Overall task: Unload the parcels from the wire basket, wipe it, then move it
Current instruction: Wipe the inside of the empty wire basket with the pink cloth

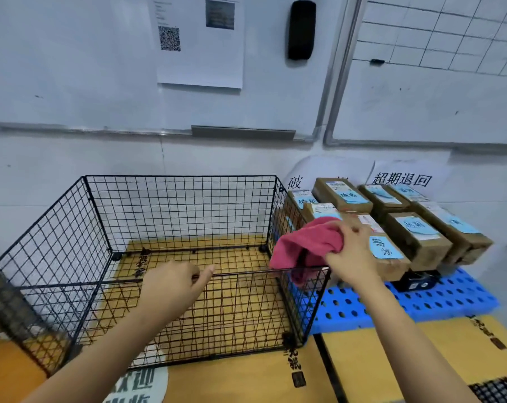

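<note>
A black wire basket (pixel 72 242) stands open-topped on yellow cardboard, with nothing inside it. My left hand (pixel 173 283) grips the basket's near top rim. My right hand (pixel 352 254) holds a pink cloth (pixel 307 245) bunched against the basket's right top corner, part of it hanging over the rim. Several brown cardboard parcels (pixel 418 239) with blue labels lie to the right of the basket, outside it.
The parcels rest on a blue perforated plastic pallet (pixel 421 303) against the wall. Yellow cardboard sheets (pixel 377 362) cover the surface in front. Whiteboards (pixel 101 68) hang on the wall behind, with a black eraser (pixel 301 30) and a printed sheet (pixel 200 39).
</note>
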